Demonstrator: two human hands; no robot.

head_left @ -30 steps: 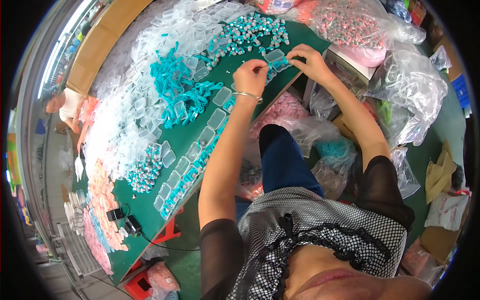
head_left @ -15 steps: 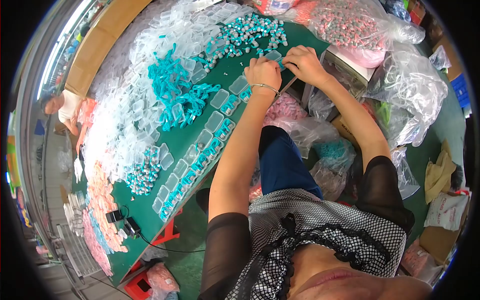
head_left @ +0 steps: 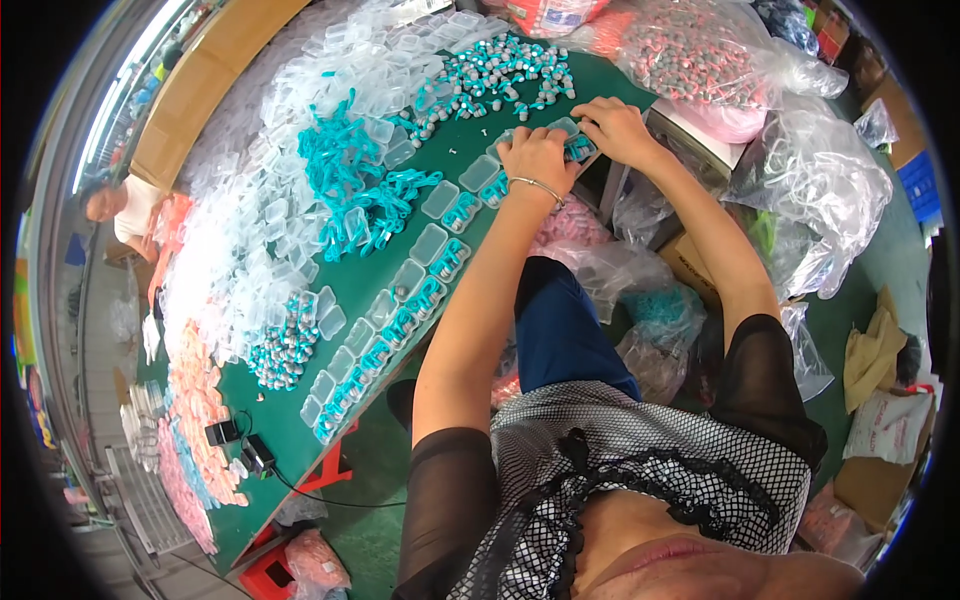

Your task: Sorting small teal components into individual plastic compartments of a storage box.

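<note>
Nearest the body, past the dark blue trouser leg [head_left: 570, 335], the slanting edge of the green table [head_left: 610, 82] carries a row of open clear cases [head_left: 409, 279], filled with teal and grey pieces, its long axis running from lower left to upper right along that edge, lids turned away from the person. Both hands are at the upper right end of this row. The left hand [head_left: 538, 158] is palm down over it, fingers bent and bunched, covering part of the row; whether it grips anything cannot be told. Just beyond its thumb side, between the two hands, lies the end case [head_left: 579, 149], lid up and teal contents showing, its length tilted roughly across the line of the row. The right hand [head_left: 615, 130] sits on the far right side of that case, loosely bent, fingertips at or just beside the lid; touching or apart cannot be made out, and no held piece shows. Neither hand is plainly the nearer to it. Farther off, away to the left of the hands, lie the tangled teal cords [head_left: 335, 150]; straight ahead spreads a scatter of grey-and-teal plugs [head_left: 500, 75], and behind both rises the heap of empty clear cases [head_left: 340, 50]
</note>
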